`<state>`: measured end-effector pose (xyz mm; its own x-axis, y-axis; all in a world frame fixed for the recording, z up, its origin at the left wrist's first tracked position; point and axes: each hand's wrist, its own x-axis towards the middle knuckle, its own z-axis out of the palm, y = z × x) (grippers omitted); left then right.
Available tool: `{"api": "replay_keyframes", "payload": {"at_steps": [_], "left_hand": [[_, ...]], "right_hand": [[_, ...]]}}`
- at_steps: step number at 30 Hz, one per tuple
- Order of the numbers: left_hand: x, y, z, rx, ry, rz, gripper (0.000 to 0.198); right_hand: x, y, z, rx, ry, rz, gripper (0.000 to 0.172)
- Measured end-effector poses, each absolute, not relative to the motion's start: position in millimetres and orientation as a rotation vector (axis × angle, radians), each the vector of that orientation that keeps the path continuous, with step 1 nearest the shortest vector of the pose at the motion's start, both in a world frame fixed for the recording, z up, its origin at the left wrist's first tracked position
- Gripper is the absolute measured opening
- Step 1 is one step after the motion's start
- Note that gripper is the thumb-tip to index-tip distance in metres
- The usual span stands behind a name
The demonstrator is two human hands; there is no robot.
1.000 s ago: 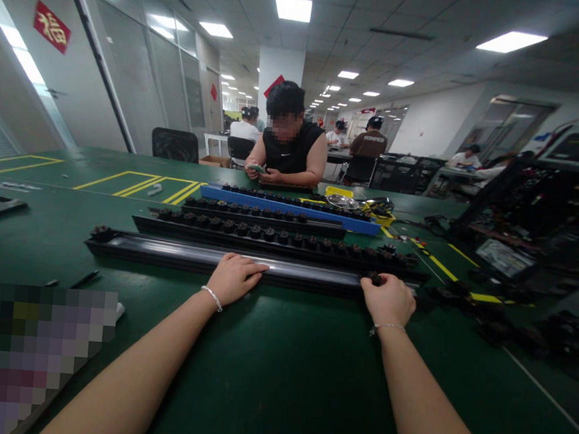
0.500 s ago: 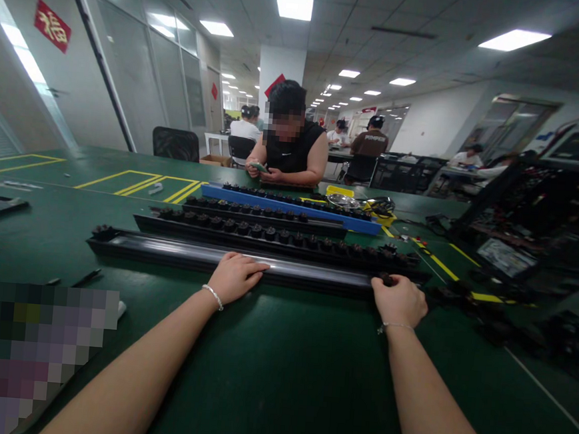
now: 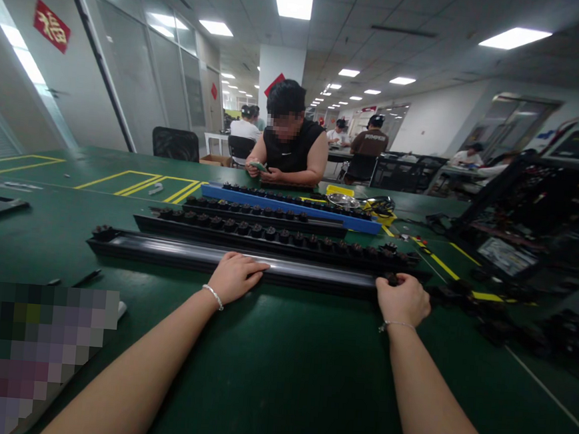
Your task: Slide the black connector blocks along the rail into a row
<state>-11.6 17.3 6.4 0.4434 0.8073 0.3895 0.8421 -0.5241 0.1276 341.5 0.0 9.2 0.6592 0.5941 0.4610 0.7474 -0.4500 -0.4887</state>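
Observation:
A long black channel rail (image 3: 167, 248) with a shiny inner floor lies across the table in front of me. My left hand (image 3: 236, 277) rests over its near edge around the middle, fingers across the rim and thumb on the near side. At the rail's right end, my right hand (image 3: 404, 298) is closed in a pinch on a small black part (image 3: 391, 279), mostly hidden by the fingers. Another small black part (image 3: 102, 231) sits in the left end of the rail. Just behind lies a second black rail (image 3: 208, 232) lined with several round black parts.
Farther back are a shorter black rail (image 3: 326, 230) and a blue rail (image 3: 290, 207), both holding black parts. Loose black parts (image 3: 502, 321) lie to the right, beside a large black equipment case (image 3: 510, 214). Across the green table a person (image 3: 295, 150) holds a phone.
My right hand has shifted slightly to the right along the rail's end with the small black part. My left hand and the rails stay put.

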Motion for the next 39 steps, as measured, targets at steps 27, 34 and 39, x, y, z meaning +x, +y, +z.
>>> {"api": "replay_keyframes", "payload": {"at_steps": [27,34,39], "left_hand": [[-12,17,7,-2.600,-1.487,-0.620,0.028],[-12,17,7,-2.596,-1.480,-0.624,0.027],[-12,17,7,-2.591,-1.477,-0.610,0.028]], "right_hand": [[370,0,12,-2.195,-0.773,-0.210,0.040],[374,0,11,-2.215,-0.730,-0.215,0.039],[378,1,10,-2.213,-0.712,-0.201,0.039]]}}
